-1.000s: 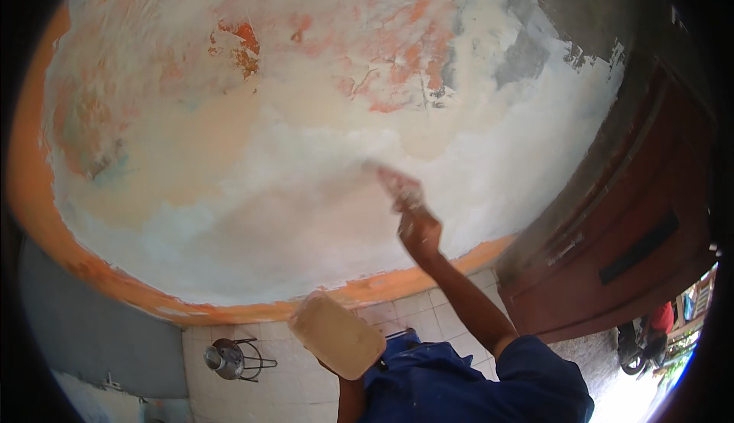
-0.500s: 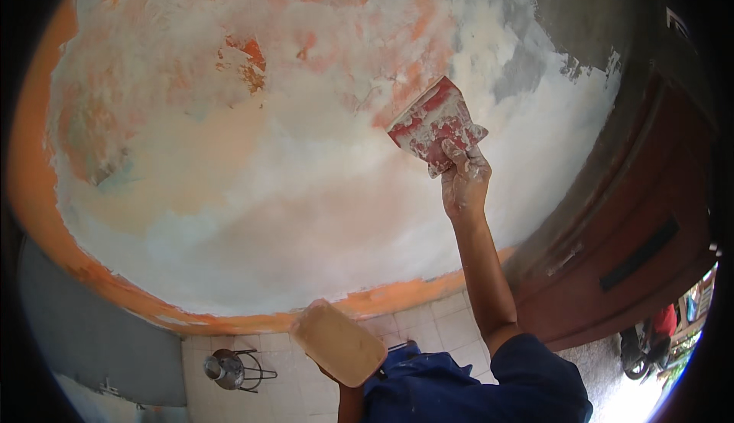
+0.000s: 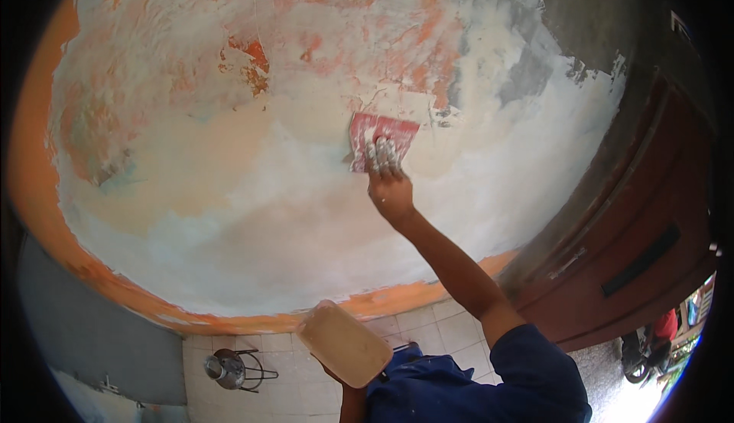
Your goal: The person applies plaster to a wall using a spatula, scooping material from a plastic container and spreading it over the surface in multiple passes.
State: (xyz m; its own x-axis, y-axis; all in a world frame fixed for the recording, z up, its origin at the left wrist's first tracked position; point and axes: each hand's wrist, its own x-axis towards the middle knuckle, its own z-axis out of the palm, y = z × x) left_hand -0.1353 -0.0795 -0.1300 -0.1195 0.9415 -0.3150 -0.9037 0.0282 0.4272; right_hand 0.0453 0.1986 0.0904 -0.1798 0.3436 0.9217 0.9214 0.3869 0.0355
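Observation:
A red, putty-smeared putty spreader (image 3: 384, 126) lies with its wide edge against the wall, and my right hand (image 3: 388, 175) is closed on it, fingers spread over its face. White putty coats those fingers. Around the blade the wall (image 3: 298, 224) carries white and cream putty, with orange and grey showing through higher up. Low in front of my body is a tan, rounded rectangular board or tub (image 3: 345, 346). My left hand (image 3: 333, 377) holds it from beneath, its fingers mostly hidden.
A small round stool (image 3: 229, 369) with metal legs and an object on it stands on the tiled floor at lower left. A dark red door (image 3: 634, 232) is on the right. Grey wall (image 3: 99, 316) borders the left side.
My right hand has moved left and slightly down with the spreader, which has turned so its blade faces up against the wall. Fresh putty marks show above it. The tan piece barely shifted.

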